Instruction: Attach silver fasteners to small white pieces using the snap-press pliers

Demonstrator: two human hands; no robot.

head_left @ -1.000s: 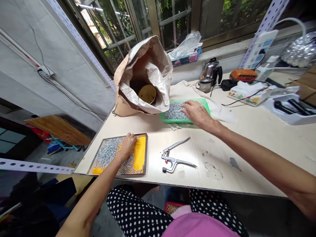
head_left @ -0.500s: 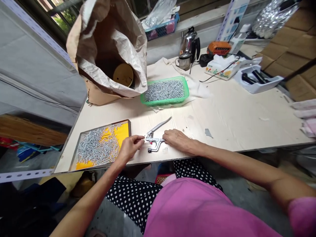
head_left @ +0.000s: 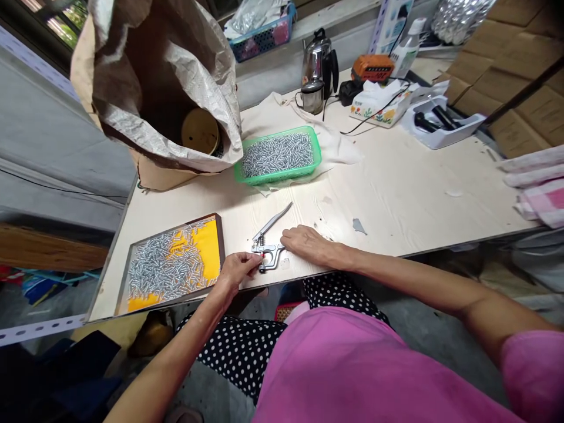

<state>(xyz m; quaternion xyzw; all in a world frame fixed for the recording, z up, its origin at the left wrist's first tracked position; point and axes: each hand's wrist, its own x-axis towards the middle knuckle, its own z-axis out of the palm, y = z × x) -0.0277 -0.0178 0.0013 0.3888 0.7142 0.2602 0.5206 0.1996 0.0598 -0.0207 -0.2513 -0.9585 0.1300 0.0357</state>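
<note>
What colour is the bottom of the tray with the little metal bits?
The tray's bottom is yellow; it shows best in the head view.

The pliers (head_left: 274, 249) look like bare silver-grey metal with a dull sheen, while the small pieces (head_left: 161, 267) in the tray and the green tub (head_left: 282, 177) are brighter, shiny metal. The tub itself is glossy, translucent plastic, and the tray (head_left: 221, 247) has a dark, matt rim around a smooth yellow base. Pale, smooth wood grain covers the bench (head_left: 396, 194), beside a creased paper sack (head_left: 215, 70), a polished metal kettle (head_left: 314, 59) and matt brown cardboard (head_left: 524, 76).
</note>
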